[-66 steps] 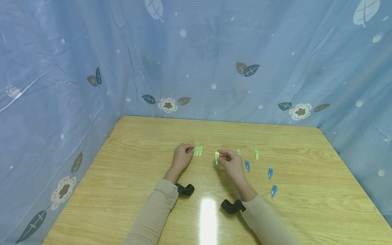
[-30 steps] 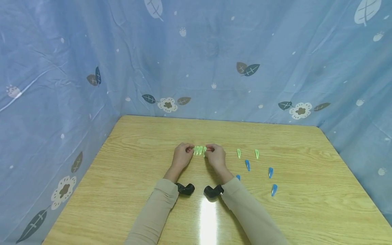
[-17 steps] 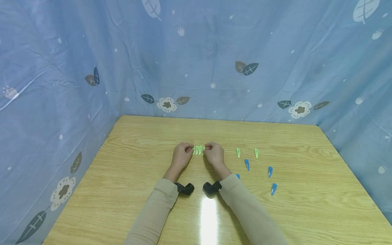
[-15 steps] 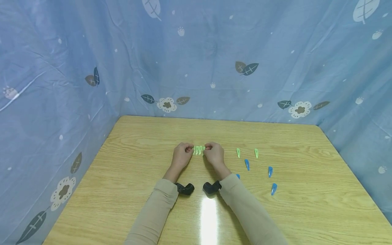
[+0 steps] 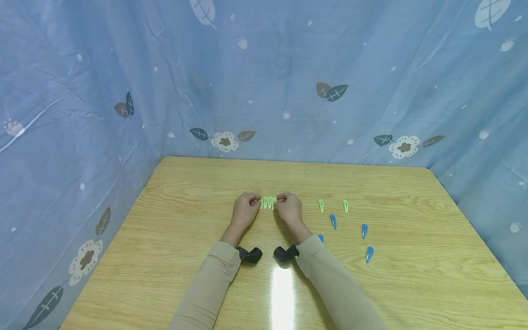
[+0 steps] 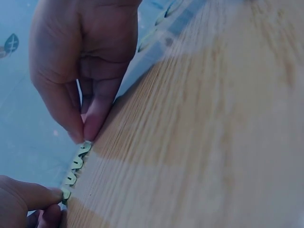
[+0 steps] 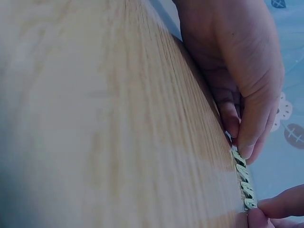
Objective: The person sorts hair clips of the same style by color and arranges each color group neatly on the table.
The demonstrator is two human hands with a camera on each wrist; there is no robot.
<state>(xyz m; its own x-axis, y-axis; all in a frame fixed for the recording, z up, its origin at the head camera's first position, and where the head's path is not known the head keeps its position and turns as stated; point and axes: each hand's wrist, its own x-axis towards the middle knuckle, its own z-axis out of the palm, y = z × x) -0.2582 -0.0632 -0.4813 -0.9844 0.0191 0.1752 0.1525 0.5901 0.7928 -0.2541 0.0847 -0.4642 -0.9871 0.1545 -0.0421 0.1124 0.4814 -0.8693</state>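
Observation:
Several light green snap hair clips (image 5: 268, 202) lie side by side in a short row on the wooden table, between my two hands. My left hand (image 5: 244, 211) pinches the leftmost clip (image 5: 261, 203) between thumb and fingers. At the other end, my right hand (image 5: 290, 211) pinches the rightmost clip (image 5: 274, 200), close against its neighbour. The left wrist view shows the row of clips (image 6: 77, 163) with both hands' fingertips at its ends. Fingers partly hide both end clips.
Right of my right hand lie two more green clips (image 5: 321, 206) (image 5: 345, 206) and several blue clips (image 5: 333, 222), one partly hidden by the right sleeve (image 5: 321, 261). A blue patterned curtain (image 5: 284, 82) encloses the table (image 5: 173, 206) at the back and sides.
My right hand has carried a green hair clip leftward and set it at the right end of the row, closing the gap to its neighbour. My left hand has stayed in place.

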